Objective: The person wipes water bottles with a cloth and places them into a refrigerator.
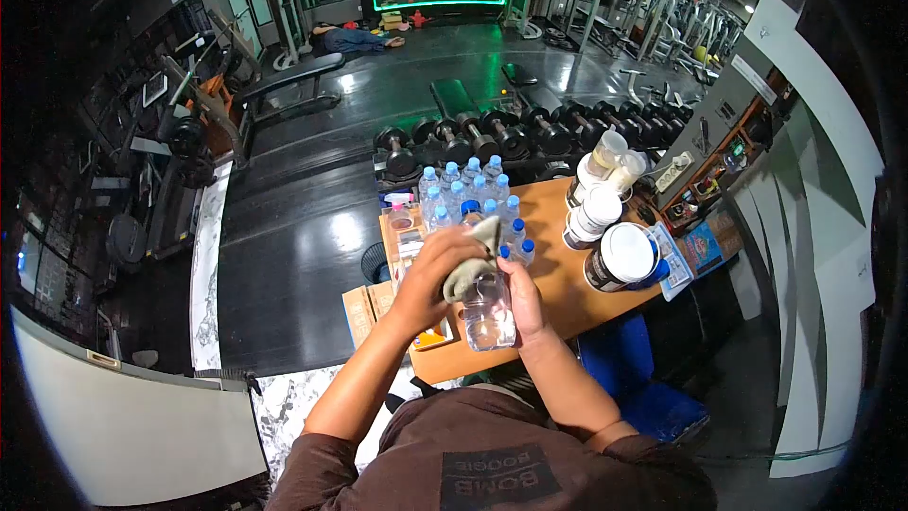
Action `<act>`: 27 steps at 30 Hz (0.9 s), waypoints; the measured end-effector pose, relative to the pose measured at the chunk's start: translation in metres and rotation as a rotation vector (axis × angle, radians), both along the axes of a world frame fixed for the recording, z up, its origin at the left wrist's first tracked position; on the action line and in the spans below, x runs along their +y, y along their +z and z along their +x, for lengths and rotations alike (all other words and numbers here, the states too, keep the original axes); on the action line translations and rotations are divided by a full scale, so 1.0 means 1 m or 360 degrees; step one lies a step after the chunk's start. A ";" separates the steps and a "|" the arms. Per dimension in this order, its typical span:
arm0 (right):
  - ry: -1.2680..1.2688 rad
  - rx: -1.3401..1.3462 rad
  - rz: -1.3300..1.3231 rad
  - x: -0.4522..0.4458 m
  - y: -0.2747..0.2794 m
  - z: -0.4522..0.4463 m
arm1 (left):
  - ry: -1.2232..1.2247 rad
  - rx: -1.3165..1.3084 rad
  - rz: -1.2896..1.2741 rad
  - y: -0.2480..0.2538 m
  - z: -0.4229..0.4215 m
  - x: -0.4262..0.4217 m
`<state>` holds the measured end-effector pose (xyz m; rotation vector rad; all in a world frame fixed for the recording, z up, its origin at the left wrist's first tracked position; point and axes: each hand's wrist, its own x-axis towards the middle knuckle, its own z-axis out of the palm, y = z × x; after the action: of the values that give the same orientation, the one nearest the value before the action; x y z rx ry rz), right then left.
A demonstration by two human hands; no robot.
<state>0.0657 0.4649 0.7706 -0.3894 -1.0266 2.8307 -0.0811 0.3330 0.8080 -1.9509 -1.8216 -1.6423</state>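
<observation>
A clear plastic bottle [489, 325] is gripped in my right hand [522, 301], its clear base toward me above the table's near edge. My left hand [433, 274] is closed on a greenish-grey cloth [465, 281], which is pressed against the bottle and covers part of it. Just beyond my hands, several clear water bottles [458, 197] with blue caps stand close together on the wooden table [558, 317]. My left fingers and the cloth hide some of them.
White tubs [624, 255] with lids stand on the right of the table, beside papers [670, 265]. Cardboard boxes [364, 312] sit at the left edge. A blue chair [643, 388] is at the near right. Beyond are a dumbbell rack [511, 137] and a person lying on the floor [355, 40].
</observation>
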 end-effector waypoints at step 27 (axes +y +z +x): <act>-0.0426 0.0017 -0.0081 0.012 0.002 -0.008 | -0.0403 -0.0024 0.0014 -0.001 0.051 -0.026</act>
<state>0.0578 0.4769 0.7723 -0.4772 -0.8321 2.6198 -0.0303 0.3070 0.8068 -2.2507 -1.6241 -1.7286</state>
